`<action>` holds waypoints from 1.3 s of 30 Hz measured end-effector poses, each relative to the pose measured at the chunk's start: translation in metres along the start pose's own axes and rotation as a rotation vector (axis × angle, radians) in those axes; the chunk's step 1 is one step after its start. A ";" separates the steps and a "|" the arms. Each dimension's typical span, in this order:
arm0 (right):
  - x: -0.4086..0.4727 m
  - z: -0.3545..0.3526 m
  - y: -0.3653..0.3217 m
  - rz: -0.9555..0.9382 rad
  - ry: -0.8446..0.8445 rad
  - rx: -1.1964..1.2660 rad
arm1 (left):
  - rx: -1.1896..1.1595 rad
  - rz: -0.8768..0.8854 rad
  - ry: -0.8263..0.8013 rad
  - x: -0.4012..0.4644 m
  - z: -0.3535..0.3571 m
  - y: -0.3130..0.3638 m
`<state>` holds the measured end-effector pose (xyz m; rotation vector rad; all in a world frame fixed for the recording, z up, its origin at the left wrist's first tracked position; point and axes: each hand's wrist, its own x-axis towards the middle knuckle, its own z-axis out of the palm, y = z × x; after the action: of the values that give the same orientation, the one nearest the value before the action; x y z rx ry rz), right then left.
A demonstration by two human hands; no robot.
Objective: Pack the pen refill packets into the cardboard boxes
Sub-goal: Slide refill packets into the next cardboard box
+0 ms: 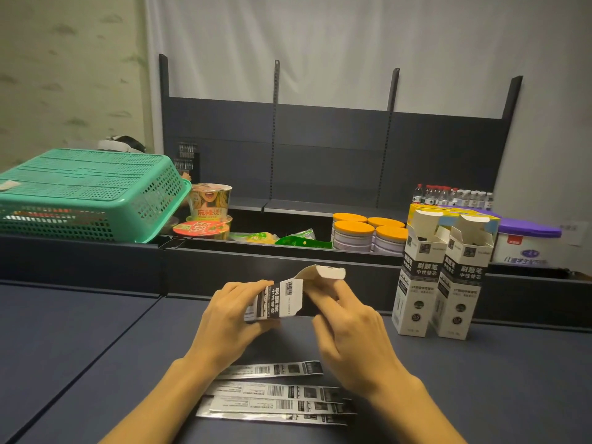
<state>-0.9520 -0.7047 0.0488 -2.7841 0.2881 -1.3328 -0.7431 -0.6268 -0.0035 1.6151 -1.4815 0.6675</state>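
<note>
Cardboard box (275,299), printed black and white, flap up, gripped by left hand (229,318); right hand (347,331) pinches its open end. Glossy flat refill packets (278,398) lie on matte navy table (80,347).

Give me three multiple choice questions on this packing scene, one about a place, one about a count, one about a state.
1. Where do the pen refill packets lie?
A. in the green basket
B. on the table near the person
C. on the shelf

2. How many cardboard boxes stand upright at right?
A. two
B. four
C. one

3. The held box has its top flap
A. taped
B. open
C. torn off

Answers: 1 B, they lie flat under the wrists. 2 A, two stand side by side. 3 B, left hand grips it, right hand at the raised flap.
</note>
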 end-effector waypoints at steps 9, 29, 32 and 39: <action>0.003 -0.011 0.022 0.096 0.300 0.131 | -0.066 -0.121 0.073 0.002 -0.006 0.003; -0.017 0.020 0.025 0.322 -0.758 0.006 | -0.095 -0.166 0.022 0.002 -0.012 0.012; -0.016 0.019 0.023 0.324 -0.743 0.050 | -0.088 -0.157 0.019 0.002 -0.013 0.013; -0.017 0.020 0.023 0.289 -0.707 -0.006 | -0.099 -0.160 0.007 0.003 -0.013 0.012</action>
<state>-0.9506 -0.7254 0.0206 -2.8474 0.6083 -0.2529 -0.7524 -0.6169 0.0080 1.6330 -1.3427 0.5013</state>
